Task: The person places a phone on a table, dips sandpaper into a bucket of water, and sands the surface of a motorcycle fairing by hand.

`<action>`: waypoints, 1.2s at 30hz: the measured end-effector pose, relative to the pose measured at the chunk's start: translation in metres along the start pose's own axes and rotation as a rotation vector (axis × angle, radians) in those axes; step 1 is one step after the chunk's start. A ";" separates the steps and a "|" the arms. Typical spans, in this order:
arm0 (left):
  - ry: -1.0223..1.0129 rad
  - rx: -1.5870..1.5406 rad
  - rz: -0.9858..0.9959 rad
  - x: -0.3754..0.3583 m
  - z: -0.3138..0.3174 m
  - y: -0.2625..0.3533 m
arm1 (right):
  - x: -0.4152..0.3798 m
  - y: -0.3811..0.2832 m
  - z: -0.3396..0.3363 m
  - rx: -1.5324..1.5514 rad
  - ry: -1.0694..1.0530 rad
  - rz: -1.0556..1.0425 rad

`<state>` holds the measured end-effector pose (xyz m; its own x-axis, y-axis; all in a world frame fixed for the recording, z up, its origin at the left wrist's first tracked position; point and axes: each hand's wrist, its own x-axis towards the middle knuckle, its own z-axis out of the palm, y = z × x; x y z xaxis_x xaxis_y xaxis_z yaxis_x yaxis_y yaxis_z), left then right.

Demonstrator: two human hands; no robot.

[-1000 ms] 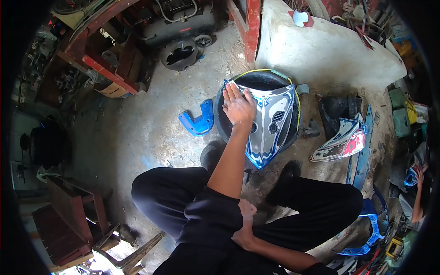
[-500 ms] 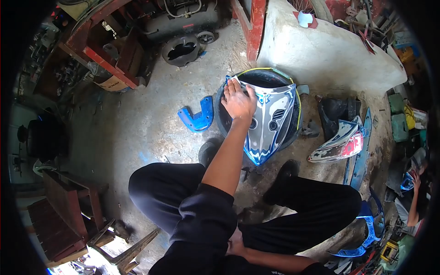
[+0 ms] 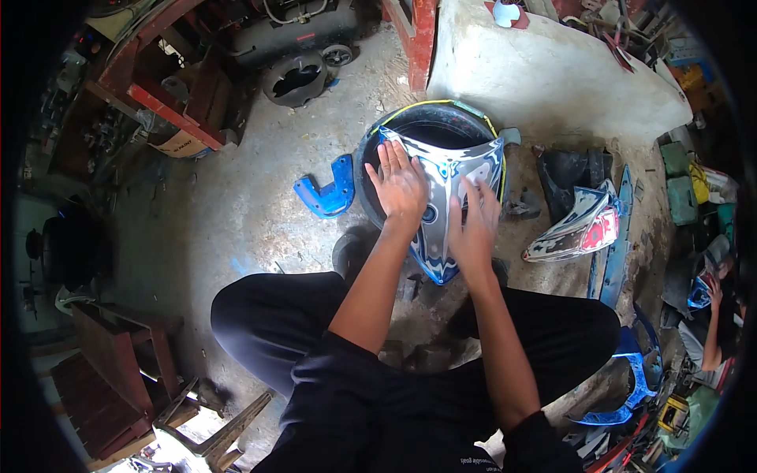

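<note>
A pointed blue, white and grey panel (image 3: 448,158) lies across the rim of a round black tub (image 3: 363,177), its narrow tip towards me. My left hand (image 3: 400,185) rests on the panel's left side, fingers spread and pointing away from me. On the right side, my right hand (image 3: 475,225) is at the panel's surface, slightly blurred, with its fingers apart. Nothing shows in either hand. Part of the panel is hidden beneath the hands and forearms.
Left of the tub lies a blue U-shaped part (image 3: 330,189). To the right are a white, red and blue panel (image 3: 572,232) and a long blue strip (image 3: 611,260). A low white wall (image 3: 552,87) stands behind. Another person's hand (image 3: 714,292) shows far right.
My right hand has come up from near my lap onto the panel's right side. My left hand stays on the left side. The whole view has shifted slightly.
</note>
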<state>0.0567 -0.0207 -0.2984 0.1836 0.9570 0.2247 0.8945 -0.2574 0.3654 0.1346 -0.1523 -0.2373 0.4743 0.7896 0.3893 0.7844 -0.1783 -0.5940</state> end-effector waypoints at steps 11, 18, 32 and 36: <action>-0.112 -0.153 0.022 -0.057 -0.023 0.018 | 0.000 0.051 0.043 -0.109 -0.009 -0.048; 0.001 -0.447 -0.040 0.013 0.011 -0.016 | 0.012 0.050 0.045 -0.081 -0.021 -0.072; -0.079 -0.124 0.030 -0.068 -0.014 0.018 | 0.021 0.056 0.047 0.004 0.000 -0.103; -0.050 -0.174 -0.102 -0.002 -0.011 0.018 | 0.018 0.057 0.047 -0.002 0.009 -0.137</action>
<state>0.0682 -0.0284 -0.2825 0.1190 0.9836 0.1353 0.8266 -0.1736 0.5353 0.1690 -0.1208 -0.2967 0.3663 0.8010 0.4735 0.8430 -0.0702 -0.5334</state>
